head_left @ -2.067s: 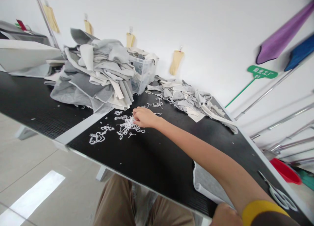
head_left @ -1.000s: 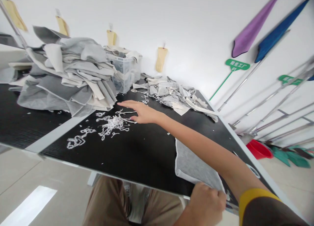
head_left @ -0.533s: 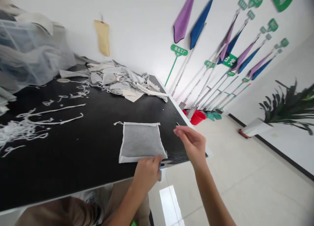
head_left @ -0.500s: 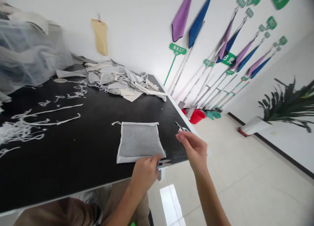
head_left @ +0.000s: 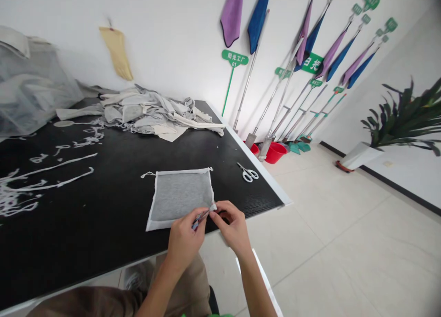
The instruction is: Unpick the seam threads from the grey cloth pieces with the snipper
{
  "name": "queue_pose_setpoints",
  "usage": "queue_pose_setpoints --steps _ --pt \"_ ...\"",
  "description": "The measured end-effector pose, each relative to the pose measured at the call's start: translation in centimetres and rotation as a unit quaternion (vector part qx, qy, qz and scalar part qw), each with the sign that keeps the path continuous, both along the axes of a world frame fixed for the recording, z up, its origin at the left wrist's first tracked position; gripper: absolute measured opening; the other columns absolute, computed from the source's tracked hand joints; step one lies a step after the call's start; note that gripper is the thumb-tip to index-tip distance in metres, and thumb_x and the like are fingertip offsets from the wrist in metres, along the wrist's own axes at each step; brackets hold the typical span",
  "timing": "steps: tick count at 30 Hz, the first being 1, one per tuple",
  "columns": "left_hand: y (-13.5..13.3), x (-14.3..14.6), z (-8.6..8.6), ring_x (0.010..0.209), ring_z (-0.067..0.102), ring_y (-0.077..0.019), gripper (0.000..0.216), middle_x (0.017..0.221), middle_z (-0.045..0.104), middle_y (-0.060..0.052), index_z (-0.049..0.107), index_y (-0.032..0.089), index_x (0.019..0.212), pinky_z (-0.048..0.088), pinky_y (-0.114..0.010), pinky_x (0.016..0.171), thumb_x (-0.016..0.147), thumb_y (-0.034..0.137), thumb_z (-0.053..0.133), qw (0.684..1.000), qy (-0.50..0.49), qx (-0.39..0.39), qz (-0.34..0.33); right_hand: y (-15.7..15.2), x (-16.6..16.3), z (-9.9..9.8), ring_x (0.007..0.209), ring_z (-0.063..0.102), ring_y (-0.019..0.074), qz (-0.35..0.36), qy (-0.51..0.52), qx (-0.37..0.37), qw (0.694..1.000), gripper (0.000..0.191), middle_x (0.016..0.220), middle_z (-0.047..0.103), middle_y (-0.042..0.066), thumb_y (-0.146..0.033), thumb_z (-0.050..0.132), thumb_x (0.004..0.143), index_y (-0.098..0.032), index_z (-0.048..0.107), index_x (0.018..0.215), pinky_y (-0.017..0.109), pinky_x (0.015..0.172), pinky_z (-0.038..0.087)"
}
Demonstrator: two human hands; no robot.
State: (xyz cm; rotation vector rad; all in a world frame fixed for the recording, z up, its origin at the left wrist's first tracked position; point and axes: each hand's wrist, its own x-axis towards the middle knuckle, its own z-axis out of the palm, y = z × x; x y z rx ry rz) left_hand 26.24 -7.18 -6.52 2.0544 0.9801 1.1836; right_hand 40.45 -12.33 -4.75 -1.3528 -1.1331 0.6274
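Observation:
A grey fabric square with a white border [head_left: 179,195] lies flat on the black table [head_left: 117,225] near its front right corner. My left hand [head_left: 184,236] pinches a small thin tool against the square's near right corner. My right hand [head_left: 232,225] grips that same corner from the right side, fingers closed on the white edge. White-handled scissors [head_left: 248,172] lie on the table to the right of the square, apart from both hands.
A pile of grey and cream fabric pieces [head_left: 144,112] sits at the back. White trimmed strips [head_left: 44,170] are scattered at the left. Mops lean on the wall by red buckets [head_left: 274,152]. A potted plant [head_left: 403,124] stands at the right.
My right hand left the white strips at the left and came back to the grey square's near corner. My head turned right. Both hands now meet at that corner.

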Motion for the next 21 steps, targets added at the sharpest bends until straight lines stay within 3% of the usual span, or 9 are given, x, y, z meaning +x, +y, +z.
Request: queue_pose_setpoints --steps 3,12,15,21 --pt "-0.1 -0.1 0.3 0.074 0.072 -0.0156 0.016 0.088 0.077 -0.001 0.070 0.022 0.097 0.050 -0.022 0.072 0.093 0.025 0.055 1.000 0.010 -0.012 -0.010 0.3 -0.5 -0.2 0.079 0.061 0.0150 -0.026 -0.028 0.033 0.999 0.015 0.096 0.064 0.006 -0.029 0.068 0.085 -0.021 0.076 0.095 0.025 0.063 0.050" --pt "-0.3 -0.2 0.7 0.079 0.073 -0.0170 0.020 0.092 0.078 -0.003 0.071 0.021 0.100 0.053 -0.023 0.073 0.093 0.025 0.053 1.000 0.011 -0.012 -0.004 0.1 -0.3 -0.4 0.069 0.055 0.0137 -0.041 -0.024 0.035 0.998 0.011 0.091 0.063 0.006 -0.030 0.069 0.084 -0.021 0.075 0.086 0.027 0.061 0.047" --pt "-0.6 -0.5 0.5 0.079 0.073 -0.0153 0.023 0.097 0.078 -0.003 0.070 0.021 0.109 0.054 -0.022 0.074 0.092 0.022 0.055 1.000 -0.009 0.002 0.002 0.1 -0.3 -0.8 0.076 0.059 0.0157 -0.055 -0.006 0.046 0.997 0.010 0.092 0.063 0.006 -0.029 0.068 0.086 -0.021 0.074 0.086 0.027 0.064 0.049" --pt "-1.9 -3.7 0.5 0.057 0.062 -0.0086 0.024 0.078 0.074 -0.001 0.072 0.018 0.108 0.050 -0.016 0.064 0.089 0.019 0.058 0.998 -0.009 0.028 0.055 0.1 -0.2 -1.4 0.092 0.064 0.0203 -0.090 0.021 0.043 0.995 0.013 0.099 0.066 0.008 -0.032 0.069 0.085 -0.020 0.073 0.089 0.029 0.073 0.054"
